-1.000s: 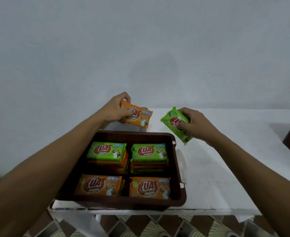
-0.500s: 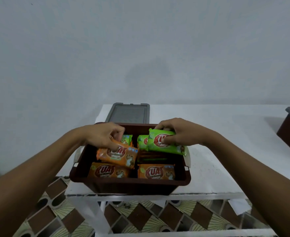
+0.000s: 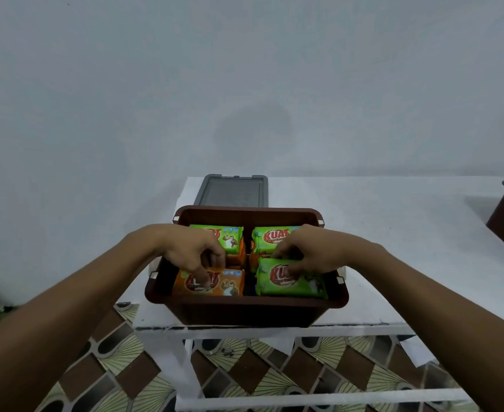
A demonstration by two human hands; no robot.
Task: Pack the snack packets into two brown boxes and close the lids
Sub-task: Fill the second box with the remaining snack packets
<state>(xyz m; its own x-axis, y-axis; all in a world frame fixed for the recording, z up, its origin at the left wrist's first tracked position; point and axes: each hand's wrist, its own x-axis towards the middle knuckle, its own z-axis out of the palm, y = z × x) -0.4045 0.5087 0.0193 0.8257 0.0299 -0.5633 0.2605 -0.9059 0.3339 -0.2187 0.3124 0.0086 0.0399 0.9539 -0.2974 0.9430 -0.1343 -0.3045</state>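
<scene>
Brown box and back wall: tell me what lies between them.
In the head view, a grey lid lies flat on the white table, just behind the box.

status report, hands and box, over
Left hand grips orange packet, right hand grips green packet, both at near side of brown box. Grey lid off, behind box. Nothing blocking.

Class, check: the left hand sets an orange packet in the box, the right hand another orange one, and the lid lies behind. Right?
No: the head view shows the right hand sets a green packet. The left hand does set an orange packet in the box, and the lid lies behind.
</scene>
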